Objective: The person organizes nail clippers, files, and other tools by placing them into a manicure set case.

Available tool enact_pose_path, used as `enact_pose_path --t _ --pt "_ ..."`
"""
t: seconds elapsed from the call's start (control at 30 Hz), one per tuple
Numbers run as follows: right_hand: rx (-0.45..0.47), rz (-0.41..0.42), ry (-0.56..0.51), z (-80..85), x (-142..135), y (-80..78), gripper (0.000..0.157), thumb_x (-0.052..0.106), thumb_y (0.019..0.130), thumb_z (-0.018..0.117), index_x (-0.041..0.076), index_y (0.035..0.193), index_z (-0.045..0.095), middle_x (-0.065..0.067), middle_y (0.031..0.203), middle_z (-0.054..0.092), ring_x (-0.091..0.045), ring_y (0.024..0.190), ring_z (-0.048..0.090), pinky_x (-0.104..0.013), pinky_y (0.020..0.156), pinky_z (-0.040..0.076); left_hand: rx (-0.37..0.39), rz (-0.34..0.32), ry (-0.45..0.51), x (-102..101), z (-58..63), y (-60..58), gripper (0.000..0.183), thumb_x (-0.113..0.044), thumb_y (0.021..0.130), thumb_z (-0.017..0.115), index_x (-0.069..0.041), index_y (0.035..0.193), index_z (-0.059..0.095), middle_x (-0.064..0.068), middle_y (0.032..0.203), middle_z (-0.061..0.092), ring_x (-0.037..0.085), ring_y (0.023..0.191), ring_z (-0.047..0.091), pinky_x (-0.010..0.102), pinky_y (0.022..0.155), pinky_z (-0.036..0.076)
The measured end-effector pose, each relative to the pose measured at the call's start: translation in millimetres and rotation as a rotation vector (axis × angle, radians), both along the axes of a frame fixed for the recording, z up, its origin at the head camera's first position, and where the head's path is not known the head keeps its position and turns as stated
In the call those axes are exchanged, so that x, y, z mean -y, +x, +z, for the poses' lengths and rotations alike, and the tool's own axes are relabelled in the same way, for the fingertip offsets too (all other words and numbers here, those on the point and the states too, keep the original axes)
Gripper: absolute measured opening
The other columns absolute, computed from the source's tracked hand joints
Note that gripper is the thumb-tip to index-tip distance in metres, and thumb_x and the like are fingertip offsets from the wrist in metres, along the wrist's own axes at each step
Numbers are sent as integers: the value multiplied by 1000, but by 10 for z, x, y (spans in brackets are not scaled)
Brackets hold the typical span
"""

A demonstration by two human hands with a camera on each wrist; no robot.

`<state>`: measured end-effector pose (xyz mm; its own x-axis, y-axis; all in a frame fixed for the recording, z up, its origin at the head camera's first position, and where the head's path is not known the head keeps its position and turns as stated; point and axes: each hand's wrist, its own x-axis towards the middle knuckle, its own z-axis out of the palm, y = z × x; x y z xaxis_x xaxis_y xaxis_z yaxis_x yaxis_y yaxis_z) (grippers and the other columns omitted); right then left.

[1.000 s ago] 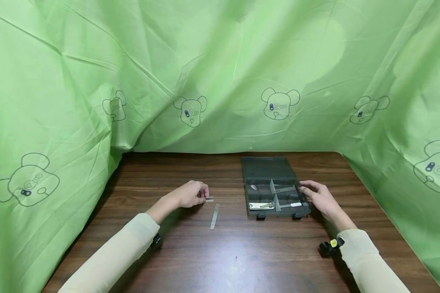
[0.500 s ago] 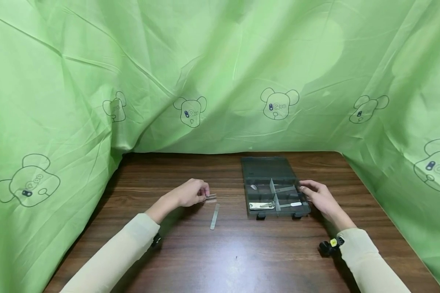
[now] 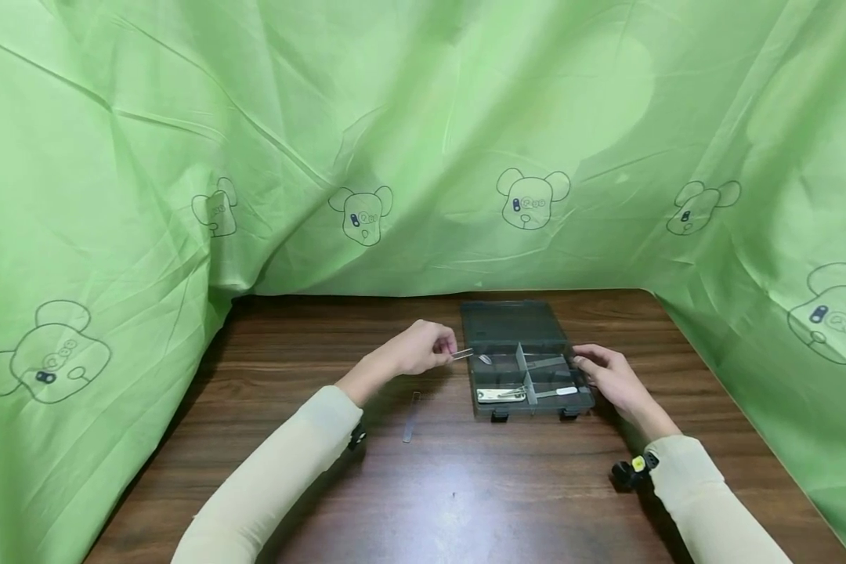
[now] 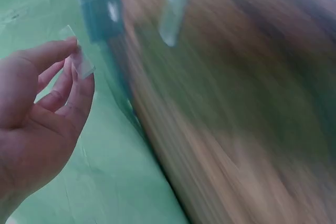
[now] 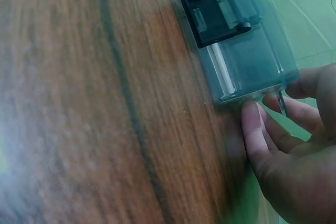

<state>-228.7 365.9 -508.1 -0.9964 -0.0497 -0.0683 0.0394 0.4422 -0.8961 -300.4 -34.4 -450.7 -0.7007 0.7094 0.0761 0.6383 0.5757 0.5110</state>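
Observation:
My left hand (image 3: 423,347) pinches a small clear plastic strip (image 4: 81,61) between thumb and fingertips, beside the left wall of the storage box (image 3: 581,403). In the head view two thin pale edges stick out from those fingers. The box is dark, see-through and split into compartments, its lid (image 3: 515,323) laid back. At the box's right side, my right hand (image 3: 616,381) holds the wall; the right wrist view shows its fingertips at a lower corner. Inside lie a nail clipper (image 3: 497,395), a white-handled tool (image 3: 565,391) and a small clear oval piece (image 3: 485,359).
A longer clear strip (image 3: 410,419) lies on the brown wooden table (image 3: 366,501), left of the box. Two black latches stand out from the box's front, one of them a near latch (image 3: 499,417). Green curtain (image 3: 430,235) encloses the table's back and sides.
My left hand has lifted from the table and moved right and away from me toward the box, carrying the small clear strip. My right hand stays at the box.

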Motion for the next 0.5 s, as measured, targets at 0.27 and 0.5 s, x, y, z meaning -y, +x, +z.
enact_pose_path --t 0.27,0.5 --pt "6 2 -16 26 15 13 49 21 113 51 -7 153 47 -33 147 54 -36 131 56 -27 92 55 28 -44 61 -509 65 -32 4 -11 99 76 -9 99 73 -6 87 69 6 82 64 19 77 53" --pt "11 8 -20 34 11 21 49 25 112 54 -5 151 50 -31 146 56 -29 126 60 -26 92 55 25 -73 70 -890 72 -31 6 -13 99 76 -15 97 70 -8 86 69 4 81 63 18 76 51"
